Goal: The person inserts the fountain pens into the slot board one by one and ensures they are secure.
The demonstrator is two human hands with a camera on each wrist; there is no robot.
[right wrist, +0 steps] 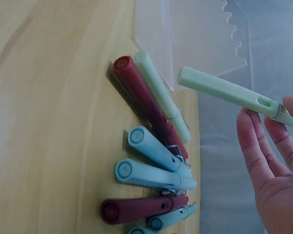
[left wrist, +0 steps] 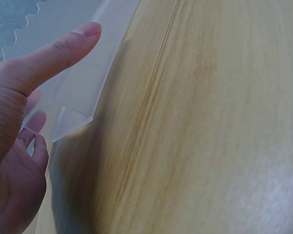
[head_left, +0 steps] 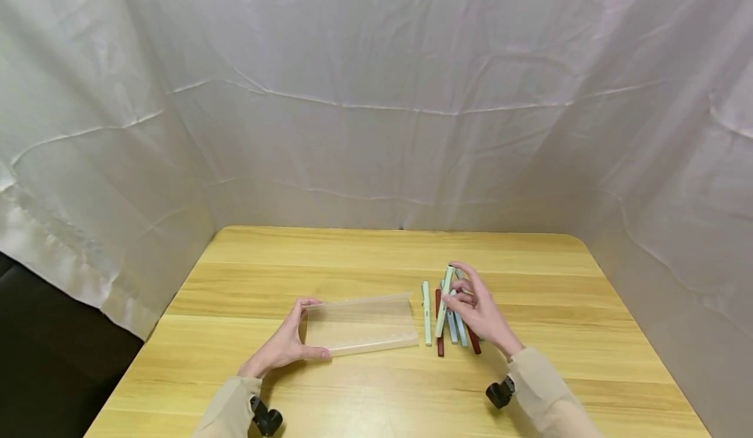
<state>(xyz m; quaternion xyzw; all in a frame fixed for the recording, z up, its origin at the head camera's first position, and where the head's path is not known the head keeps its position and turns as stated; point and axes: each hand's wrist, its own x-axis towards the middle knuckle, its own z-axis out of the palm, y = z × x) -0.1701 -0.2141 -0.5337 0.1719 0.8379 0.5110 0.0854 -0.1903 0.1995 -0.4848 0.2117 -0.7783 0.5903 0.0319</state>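
Observation:
My left hand (head_left: 285, 345) grips the left end of a clear plastic pen stand (head_left: 361, 323), thumb on the near edge and fingers at the far one. In the left wrist view, the stand's scalloped edge (left wrist: 20, 30) shows beyond the thumb. A light green pen (right wrist: 219, 88) is pinched between the thumb and fingers of my right hand (head_left: 479, 307), raised above other pens. Below it lie another light green pen (right wrist: 158, 87), a dark red pen (right wrist: 145, 100), light blue pens (right wrist: 149, 174) and a second dark red pen (right wrist: 141, 208).
The wooden table (head_left: 329, 255) carries the stand and the pens, which lie to the right of the stand. Pale curtains (head_left: 376, 157) hang behind the table and along both sides. A black surface (head_left: 47, 346) shows at the lower left.

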